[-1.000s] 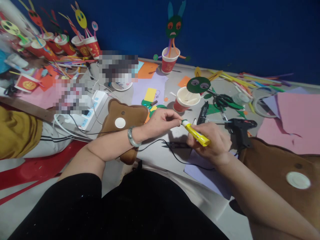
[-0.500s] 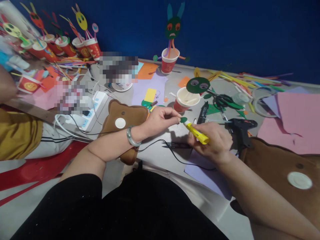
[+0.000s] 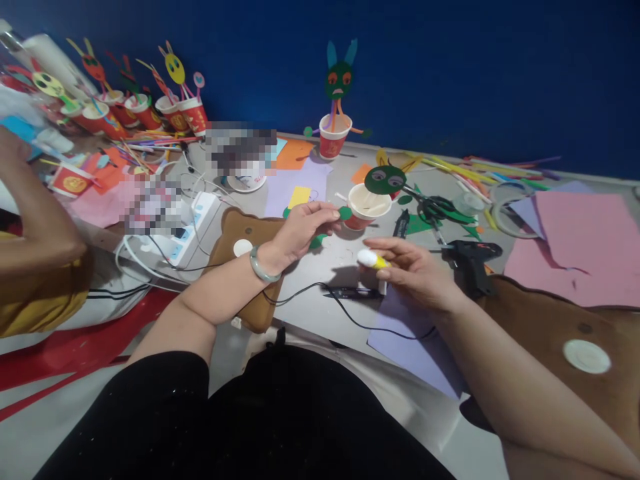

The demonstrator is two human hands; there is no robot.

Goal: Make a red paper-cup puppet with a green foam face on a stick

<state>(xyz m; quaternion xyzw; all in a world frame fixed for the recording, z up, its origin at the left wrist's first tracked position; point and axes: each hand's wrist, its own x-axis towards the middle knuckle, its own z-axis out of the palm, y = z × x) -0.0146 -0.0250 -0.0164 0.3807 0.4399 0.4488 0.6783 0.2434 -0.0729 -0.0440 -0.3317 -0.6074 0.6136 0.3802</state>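
Between thumb and fingertips, my left hand [image 3: 307,230] pinches a small green paper disc [image 3: 345,213]. My right hand [image 3: 415,270] holds a yellow glue stick [image 3: 381,263], its white end pointing left toward the disc but apart from it. Just beyond both hands stands a red-and-white paper cup [image 3: 357,220]. A green paper face [image 3: 385,180] with eyes and yellow ears sits at the cup's far rim. Another green paper piece [image 3: 319,241] lies below my left fingers. A black marker [image 3: 401,224] lies beside the cup.
A black glue gun [image 3: 470,260] and black-handled scissors [image 3: 440,207] lie right of the cup. A finished paper-cup figure [image 3: 335,137] stands at the back. Brown cushions [image 3: 540,333] lie on both sides. A power strip [image 3: 193,230], cables and another person's arm [image 3: 40,207] are at left.
My hands have moved apart: the disc went left and up, away from the glue stick. The glue stick has turned so its white end faces left. The other person's arm has shifted.
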